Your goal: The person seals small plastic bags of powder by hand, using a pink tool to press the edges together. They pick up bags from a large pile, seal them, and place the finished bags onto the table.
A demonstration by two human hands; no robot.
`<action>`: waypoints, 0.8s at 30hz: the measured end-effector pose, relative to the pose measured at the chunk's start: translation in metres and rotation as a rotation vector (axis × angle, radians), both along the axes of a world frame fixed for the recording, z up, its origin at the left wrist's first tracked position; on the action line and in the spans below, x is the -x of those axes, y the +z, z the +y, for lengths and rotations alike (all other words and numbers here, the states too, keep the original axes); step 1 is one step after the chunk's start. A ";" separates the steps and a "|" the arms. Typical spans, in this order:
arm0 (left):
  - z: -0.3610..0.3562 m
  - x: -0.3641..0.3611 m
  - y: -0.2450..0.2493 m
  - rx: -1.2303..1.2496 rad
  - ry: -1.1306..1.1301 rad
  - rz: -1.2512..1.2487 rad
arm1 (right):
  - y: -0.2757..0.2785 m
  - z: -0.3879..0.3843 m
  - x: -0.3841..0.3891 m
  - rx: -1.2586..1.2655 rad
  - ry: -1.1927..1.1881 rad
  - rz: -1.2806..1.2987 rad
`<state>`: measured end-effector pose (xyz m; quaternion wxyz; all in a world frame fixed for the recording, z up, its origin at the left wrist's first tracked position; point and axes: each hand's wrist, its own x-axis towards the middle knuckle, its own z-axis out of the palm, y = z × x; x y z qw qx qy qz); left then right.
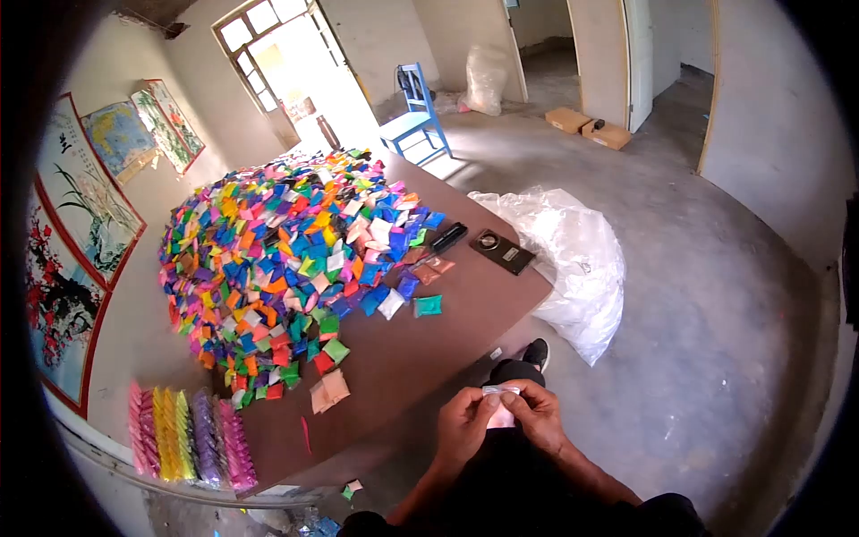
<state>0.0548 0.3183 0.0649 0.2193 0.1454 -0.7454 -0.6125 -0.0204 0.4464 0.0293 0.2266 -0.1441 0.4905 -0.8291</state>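
My left hand [467,422] and my right hand [535,414] are close together above my lap, thumbs and fingers pinched on the top edge of a small clear bag [501,413] with something pale pink in it. To the left, a brown table [380,385] bears a large heap of small coloured packets [286,259]. Nearest my hands on the tabletop are a pale peach packet [329,391] and a green packet [428,306].
A black device [503,251] and a black object [448,237] lie near the table's right edge. Beside it stands a large clear plastic bag [582,268]. Bundled coloured strips [192,438] sit at the near left corner. A blue chair [416,116] stands beyond.
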 end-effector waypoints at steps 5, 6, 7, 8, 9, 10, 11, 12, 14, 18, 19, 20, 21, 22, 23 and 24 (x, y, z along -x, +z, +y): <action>-0.020 -0.016 0.013 0.003 0.090 -0.087 | -0.014 -0.035 -0.007 0.016 0.078 0.006; -0.024 -0.020 0.015 -0.080 0.121 -0.129 | -0.015 -0.045 -0.009 0.022 0.087 0.004; -0.029 -0.024 0.013 -0.074 0.129 -0.130 | -0.017 -0.055 -0.010 0.048 0.098 0.002; -0.036 -0.028 0.009 -0.118 0.174 -0.128 | -0.020 -0.065 -0.013 0.072 0.109 -0.002; -0.042 -0.033 0.004 -0.164 0.219 -0.126 | -0.022 -0.075 -0.017 0.075 0.116 -0.007; -0.050 -0.039 0.000 -0.164 0.228 -0.128 | -0.025 -0.084 -0.021 0.050 0.161 0.019; -0.059 -0.046 -0.004 -0.177 0.254 -0.121 | -0.030 -0.092 -0.024 0.022 0.207 0.044; -0.067 -0.054 -0.009 -0.192 0.281 -0.116 | -0.034 -0.101 -0.029 0.023 0.240 0.048; -0.080 -0.068 -0.022 -0.131 0.318 -0.114 | -0.043 -0.118 -0.043 0.024 0.263 0.007; -0.098 -0.094 -0.037 0.116 0.425 -0.148 | -0.053 -0.144 -0.070 0.001 0.316 -0.059; -0.097 -0.100 -0.039 0.109 0.436 -0.167 | -0.060 -0.147 -0.077 -0.003 0.314 -0.059; -0.095 -0.104 -0.042 0.015 0.447 -0.163 | -0.070 -0.150 -0.080 -0.012 0.324 -0.080; -0.094 -0.108 -0.044 -0.080 0.458 -0.162 | -0.083 -0.150 -0.081 -0.073 0.350 -0.039; -0.095 -0.112 -0.045 -0.093 0.466 -0.196 | -0.082 -0.149 -0.084 -0.136 0.377 -0.004; -0.095 -0.115 -0.047 -0.112 0.451 -0.248 | -0.083 -0.147 -0.087 -0.161 0.370 -0.018; -0.092 -0.121 -0.049 -0.138 0.436 -0.312 | -0.092 -0.149 -0.089 -0.142 0.351 0.037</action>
